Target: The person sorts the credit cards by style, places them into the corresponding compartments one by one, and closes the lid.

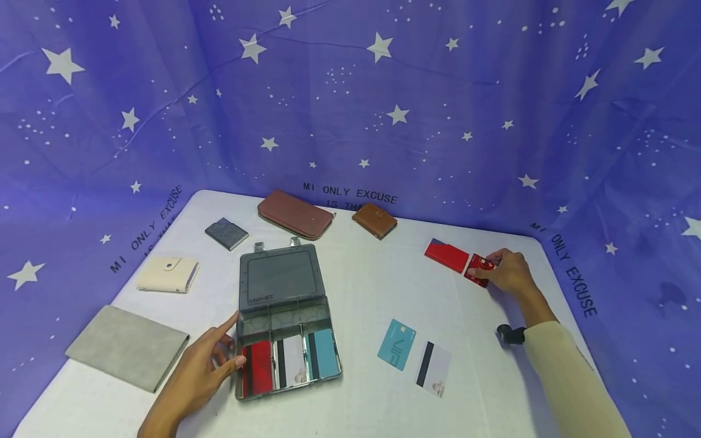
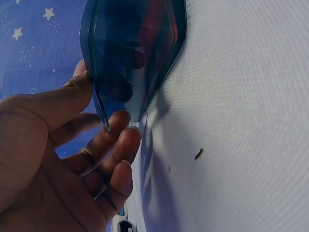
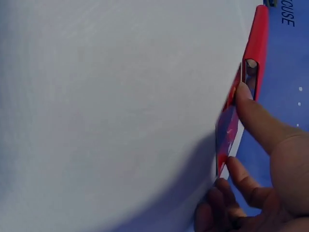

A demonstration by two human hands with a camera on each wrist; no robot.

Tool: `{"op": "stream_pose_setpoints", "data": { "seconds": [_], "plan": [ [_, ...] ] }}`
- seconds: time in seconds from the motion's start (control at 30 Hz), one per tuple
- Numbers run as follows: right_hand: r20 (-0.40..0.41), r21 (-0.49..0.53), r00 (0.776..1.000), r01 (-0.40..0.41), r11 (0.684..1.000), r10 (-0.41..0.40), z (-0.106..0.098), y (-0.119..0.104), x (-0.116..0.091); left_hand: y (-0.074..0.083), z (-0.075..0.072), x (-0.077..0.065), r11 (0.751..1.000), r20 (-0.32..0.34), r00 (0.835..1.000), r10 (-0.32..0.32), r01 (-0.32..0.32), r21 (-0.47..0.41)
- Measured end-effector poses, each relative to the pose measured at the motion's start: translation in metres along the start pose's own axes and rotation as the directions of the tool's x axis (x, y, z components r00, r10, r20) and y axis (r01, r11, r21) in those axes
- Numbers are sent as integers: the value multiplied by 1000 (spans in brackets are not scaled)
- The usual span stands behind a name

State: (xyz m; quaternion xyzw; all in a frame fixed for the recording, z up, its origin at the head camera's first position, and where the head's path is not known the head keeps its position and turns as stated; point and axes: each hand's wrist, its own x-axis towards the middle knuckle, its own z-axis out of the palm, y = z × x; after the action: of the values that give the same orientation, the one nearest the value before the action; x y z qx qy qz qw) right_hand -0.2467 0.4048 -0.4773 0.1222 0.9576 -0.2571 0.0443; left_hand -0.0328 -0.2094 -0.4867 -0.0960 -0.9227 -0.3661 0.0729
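Note:
My right hand [image 1: 512,274] pinches a red card [image 1: 476,267] between thumb and fingers, just over the table. The card's far end lies right beside the open end of a red card holder [image 1: 446,255]; in the right wrist view the holder [image 3: 257,48] stands beyond my thumb. My left hand [image 1: 199,371] holds the left side of a clear grey compartment box [image 1: 334,331], thumb on its rim and fingers by the outer wall. The box's lid [image 1: 283,275] lies folded back. In its front compartments lie a red card [image 1: 260,368], a white card [image 1: 292,363] and a blue card [image 1: 325,356].
A blue VIP card [image 1: 397,345] and a white striped card [image 1: 434,368] lie mid-table. Along the back are a grey card holder [image 1: 227,234], a maroon wallet [image 1: 294,214] and a brown wallet [image 1: 375,220]. A cream wallet [image 1: 167,274] and a grey pouch [image 1: 128,347] lie at left.

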Motion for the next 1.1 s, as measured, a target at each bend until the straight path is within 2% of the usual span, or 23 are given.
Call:
{"op": "stream_pose_setpoints", "data": {
  "seconds": [0.13, 0.27, 0.4, 0.5, 0.6, 0.77, 0.97, 1.1],
  "plan": [
    [-18, 41, 1000, -9, 999, 9, -3, -3, -3, 1, 0, -1, 1000, 1, 1000, -6, 6, 3],
    [-129, 111, 991, 34, 993, -20, -4, -14, -11, 1, 0, -1, 1000, -7, 1000, 8, -8, 4],
    [-256, 169, 966, 96, 981, -50, -5, -38, -28, 1, 0, 0, 1000, -3, 1000, 8, -8, 5],
    [-284, 240, 954, 169, 956, -97, -4, -62, -44, 1, 0, 0, 1000, 6, 1000, -8, 8, 7],
    [-258, 320, 951, 249, 914, -169, 2, -86, -59, 1, -1, 0, 1000, 16, 1000, -26, 26, 7],
    [-132, 468, 950, 310, 827, -282, 18, -126, -83, 0, 0, 0, 1000, 14, 1000, -21, 21, 4],
    [54, 661, 917, 263, 702, -395, 41, -169, -110, 0, 0, -1, 1000, 11, 1000, -17, 17, 4],
    [137, 729, 879, 223, 647, -457, 59, -197, -128, 0, 0, 0, 999, 24, 999, -35, 35, -2]
  ]
}}
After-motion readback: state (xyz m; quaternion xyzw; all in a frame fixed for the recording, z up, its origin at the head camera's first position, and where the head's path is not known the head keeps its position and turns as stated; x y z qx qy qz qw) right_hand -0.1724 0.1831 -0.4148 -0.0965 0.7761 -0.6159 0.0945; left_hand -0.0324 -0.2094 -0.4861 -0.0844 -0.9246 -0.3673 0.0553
